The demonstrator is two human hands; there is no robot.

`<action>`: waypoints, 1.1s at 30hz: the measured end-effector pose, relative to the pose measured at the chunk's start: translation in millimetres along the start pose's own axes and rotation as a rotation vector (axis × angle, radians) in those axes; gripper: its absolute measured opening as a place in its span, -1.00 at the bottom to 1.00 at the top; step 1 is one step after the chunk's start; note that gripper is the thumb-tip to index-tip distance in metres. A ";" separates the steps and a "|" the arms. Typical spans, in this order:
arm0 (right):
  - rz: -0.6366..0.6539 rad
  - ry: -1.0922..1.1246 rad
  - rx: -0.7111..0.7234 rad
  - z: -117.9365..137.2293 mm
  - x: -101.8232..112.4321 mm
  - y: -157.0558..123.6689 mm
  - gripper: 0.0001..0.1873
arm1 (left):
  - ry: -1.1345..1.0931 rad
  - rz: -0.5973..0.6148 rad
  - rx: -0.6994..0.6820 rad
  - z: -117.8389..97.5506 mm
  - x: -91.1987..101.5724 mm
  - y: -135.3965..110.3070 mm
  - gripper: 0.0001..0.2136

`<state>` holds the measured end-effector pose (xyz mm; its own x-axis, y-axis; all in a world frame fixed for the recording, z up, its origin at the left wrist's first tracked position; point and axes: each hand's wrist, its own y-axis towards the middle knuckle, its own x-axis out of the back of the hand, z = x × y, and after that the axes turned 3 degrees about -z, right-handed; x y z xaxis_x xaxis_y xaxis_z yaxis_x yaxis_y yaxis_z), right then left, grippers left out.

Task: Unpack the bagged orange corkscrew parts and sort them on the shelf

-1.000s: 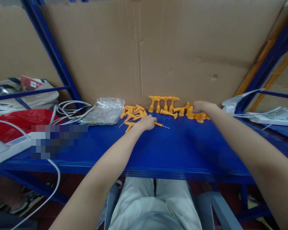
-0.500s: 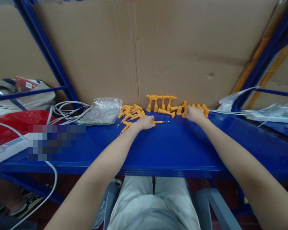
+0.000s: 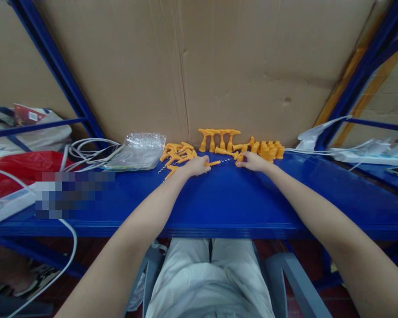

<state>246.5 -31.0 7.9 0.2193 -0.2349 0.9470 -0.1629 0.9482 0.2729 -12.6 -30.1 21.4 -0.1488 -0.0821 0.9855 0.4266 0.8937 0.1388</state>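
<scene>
My left hand (image 3: 196,165) is closed round an orange corkscrew piece (image 3: 215,163) whose ribbed shaft and thin wire spiral stick out to the right. A small orange cap (image 3: 240,158) sits in the closed fingers of my right hand (image 3: 254,161), close to the spiral's tip. Behind my left hand lies a loose pile of orange T-handled pieces (image 3: 177,152). Several finished orange pieces (image 3: 219,138) stand upright against the cardboard. A cluster of orange caps (image 3: 268,149) lies behind my right hand.
The blue metal shelf (image 3: 225,203) has a cardboard back wall (image 3: 199,66). A clear plastic bag (image 3: 137,151) and white cables (image 3: 86,152) lie left of the parts. A red bag (image 3: 16,170) sits far left, a white bag (image 3: 313,137) and power strip (image 3: 361,155) far right.
My right hand left the pile of caps and came left and nearer with one cap, towards the corkscrew's tip. My left hand stayed on the corkscrew piece.
</scene>
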 end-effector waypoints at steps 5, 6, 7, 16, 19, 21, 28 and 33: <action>-0.007 -0.283 0.105 24.5 6.3 -10.0 -0.70 | 0.021 0.006 0.001 2.1 -1.9 3.0 -0.78; -0.004 -0.317 0.109 28.1 8.0 -11.8 -0.68 | 0.022 0.003 0.000 2.5 -2.3 3.4 -0.78; -0.004 -0.337 0.102 30.9 9.4 -13.2 -0.67 | 0.021 0.001 -0.003 2.8 -2.6 3.7 -0.77; -0.066 -0.298 0.186 23.9 7.8 -12.3 -0.66 | 0.038 0.001 -0.014 1.4 -0.1 1.0 -0.76; -0.113 -0.247 0.281 21.5 4.5 -10.9 -0.62 | 0.022 -0.022 -0.027 2.0 -2.1 1.8 -0.75; -0.142 -0.192 0.334 22.2 2.2 -10.6 -0.58 | 0.002 -0.070 -0.050 2.8 -4.1 2.7 -0.71; -0.193 -0.011 0.382 22.7 -6.4 -9.3 -0.53 | 0.039 -0.229 -0.087 5.4 -6.8 4.1 -0.66; -0.210 0.147 0.394 17.4 -7.8 -3.3 -0.52 | 0.006 -0.247 -0.070 6.3 -6.3 3.9 -0.66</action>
<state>228.6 -36.0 2.5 0.4154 -0.3532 0.8383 -0.4468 0.7235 0.5262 -15.6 -23.3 15.2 -0.2508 -0.2965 0.9215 0.4387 0.8138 0.3812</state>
